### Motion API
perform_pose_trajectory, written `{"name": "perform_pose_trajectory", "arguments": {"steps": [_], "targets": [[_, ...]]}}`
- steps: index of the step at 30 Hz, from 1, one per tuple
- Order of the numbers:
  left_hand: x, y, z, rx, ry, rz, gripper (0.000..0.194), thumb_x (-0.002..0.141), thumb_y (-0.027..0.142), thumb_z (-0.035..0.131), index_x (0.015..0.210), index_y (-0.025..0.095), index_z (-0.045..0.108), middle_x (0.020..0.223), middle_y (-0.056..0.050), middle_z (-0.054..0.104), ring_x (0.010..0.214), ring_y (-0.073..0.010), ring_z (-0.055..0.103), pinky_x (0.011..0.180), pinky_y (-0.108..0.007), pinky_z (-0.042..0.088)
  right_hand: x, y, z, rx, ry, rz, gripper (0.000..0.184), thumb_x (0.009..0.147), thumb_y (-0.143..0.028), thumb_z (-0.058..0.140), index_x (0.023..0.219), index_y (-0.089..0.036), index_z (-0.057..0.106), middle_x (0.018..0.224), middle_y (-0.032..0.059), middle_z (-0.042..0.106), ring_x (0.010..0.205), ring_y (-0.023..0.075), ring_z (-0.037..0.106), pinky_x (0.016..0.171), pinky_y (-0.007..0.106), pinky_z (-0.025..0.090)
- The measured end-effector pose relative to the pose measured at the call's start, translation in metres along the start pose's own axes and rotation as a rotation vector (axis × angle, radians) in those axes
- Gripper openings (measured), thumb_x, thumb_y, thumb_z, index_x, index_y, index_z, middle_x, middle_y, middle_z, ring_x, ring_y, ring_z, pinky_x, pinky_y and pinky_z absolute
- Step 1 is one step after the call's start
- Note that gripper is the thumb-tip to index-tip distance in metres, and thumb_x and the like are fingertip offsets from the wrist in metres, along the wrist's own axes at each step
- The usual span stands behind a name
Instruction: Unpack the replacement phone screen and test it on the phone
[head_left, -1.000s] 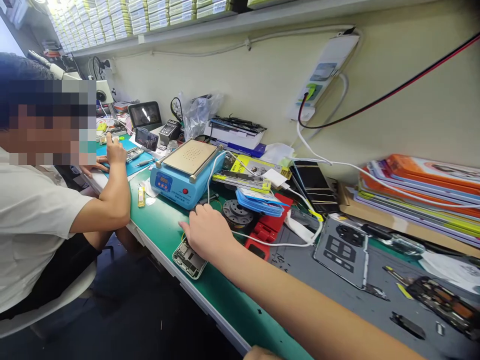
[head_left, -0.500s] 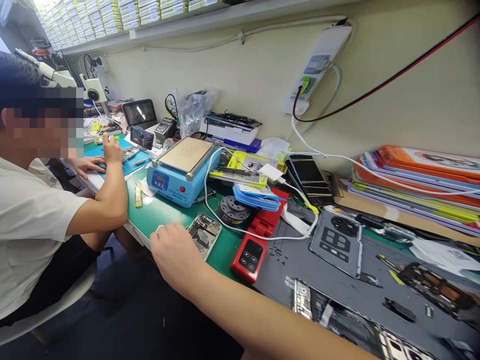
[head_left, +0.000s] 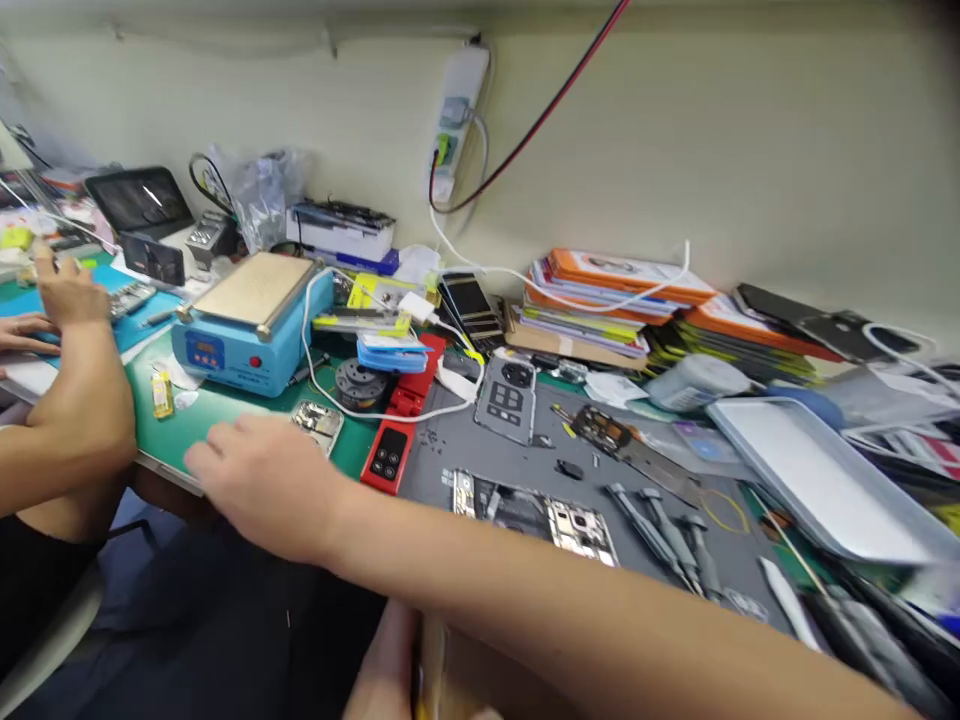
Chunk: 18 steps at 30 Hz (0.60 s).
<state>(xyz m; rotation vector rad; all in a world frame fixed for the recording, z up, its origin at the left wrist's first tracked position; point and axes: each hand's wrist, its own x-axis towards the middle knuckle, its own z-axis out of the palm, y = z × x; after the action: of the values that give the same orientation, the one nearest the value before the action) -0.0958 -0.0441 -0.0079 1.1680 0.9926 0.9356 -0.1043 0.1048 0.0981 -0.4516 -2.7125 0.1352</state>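
Note:
My right hand point(head_left: 262, 480) reaches across to the left, knuckles up and fingers curled under, at the front edge of the green mat point(head_left: 161, 440). What its fingers hold, if anything, is hidden. Just beyond the knuckles lies an opened phone point(head_left: 319, 425) with bare inner parts, partly covered by the hand. To its right is a red device point(head_left: 388, 455) with round buttons. At the bottom edge a strip of bare skin point(head_left: 382, 670) shows beside a brown surface; I cannot tell whether it is my left arm or a leg. My left hand cannot be made out.
A co-worker's hands point(head_left: 71, 290) are over a blue mat at left. A blue heating plate machine point(head_left: 251, 330) stands behind my hand. Opened phone parts point(head_left: 581, 530), grey screwdrivers point(head_left: 660, 535) and a white tray point(head_left: 817, 470) lie to the right. A white cable point(head_left: 307, 330) loops over the bench.
The view has swung to the right, bringing the screwdrivers and white tray into sight. My right hand stays curled near the opened phone and now covers part of it.

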Motion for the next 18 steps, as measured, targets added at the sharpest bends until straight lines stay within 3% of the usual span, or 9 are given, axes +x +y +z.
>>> {"name": "perform_pose_trajectory", "arguments": {"steps": [2,3,5,8,10,14,18], "targets": [[-0.002,-0.001,0.001,-0.043,0.036,-0.02,0.084,0.09,0.063,0.073,0.159,0.03,0.041,0.157,-0.014,0.052,0.146,-0.0448,0.047,0.119,-0.062,0.043,-0.036,0.002,-0.031,0.059,0.054,0.126,0.026,0.109,-0.014,0.044,0.121,-0.014,0.067,0.115,0.0086,0.07,0.105,0.0242,0.065,0.09,0.039,0.058],[-0.003,0.0,0.001,-0.042,0.069,-0.031,0.079,0.093,0.062,0.069,0.16,0.031,0.04,0.16,-0.012,0.049,0.15,-0.0441,0.042,0.123,-0.061,0.039,-0.06,0.0,-0.046,0.112,0.09,0.211,0.024,0.11,-0.016,0.046,0.125,-0.015,0.065,0.118,0.0079,0.069,0.109,0.0212,0.065,0.096,0.036,0.057],[-0.003,0.005,-0.001,-0.003,0.121,-0.072,0.068,0.096,0.06,0.066,0.155,0.035,0.044,0.162,-0.008,0.045,0.153,-0.0384,0.038,0.13,-0.058,0.029,-0.11,-0.01,-0.069,0.383,0.24,0.476,0.015,0.107,-0.014,0.056,0.113,-0.023,0.067,0.109,0.0027,0.07,0.102,0.0161,0.069,0.09,0.027,0.059],[-0.002,0.014,-0.005,0.006,0.13,-0.113,0.059,0.1,0.063,0.057,0.152,0.035,0.049,0.162,-0.007,0.04,0.155,-0.0342,0.035,0.132,-0.056,0.027,-0.178,-0.032,-0.079,0.579,0.156,0.67,0.024,0.106,-0.013,0.056,0.116,-0.033,0.065,0.098,0.0011,0.07,0.085,0.0176,0.071,0.068,0.026,0.061],[-0.003,0.017,-0.007,0.012,0.118,-0.127,0.056,0.104,0.062,0.048,0.155,0.038,0.047,0.166,-0.005,0.035,0.159,-0.0321,0.029,0.133,-0.054,0.024,-0.206,-0.044,-0.072,0.584,0.201,0.768,0.024,0.106,-0.014,0.056,0.114,-0.035,0.064,0.095,0.0009,0.069,0.082,0.0186,0.07,0.066,0.027,0.061],[-0.012,0.021,-0.013,-0.062,0.085,-0.13,0.057,0.109,0.06,0.035,0.163,0.041,0.038,0.174,-0.001,0.03,0.163,-0.032,0.023,0.135,-0.055,0.02,-0.217,-0.051,-0.055,0.553,0.268,0.784,0.025,0.106,-0.013,0.055,0.114,-0.034,0.065,0.098,0.0008,0.068,0.088,0.0173,0.069,0.072,0.027,0.061],[-0.035,0.022,-0.019,-0.075,-0.04,-0.126,0.095,0.092,0.062,0.072,0.169,0.038,0.022,0.179,-0.006,0.023,0.165,-0.0432,0.018,0.128,-0.065,0.031,-0.209,-0.042,-0.05,0.635,0.226,0.812,0.018,0.108,-0.018,0.055,0.111,-0.031,0.066,0.102,0.001,0.068,0.082,0.0152,0.072,0.068,0.027,0.063]]}}
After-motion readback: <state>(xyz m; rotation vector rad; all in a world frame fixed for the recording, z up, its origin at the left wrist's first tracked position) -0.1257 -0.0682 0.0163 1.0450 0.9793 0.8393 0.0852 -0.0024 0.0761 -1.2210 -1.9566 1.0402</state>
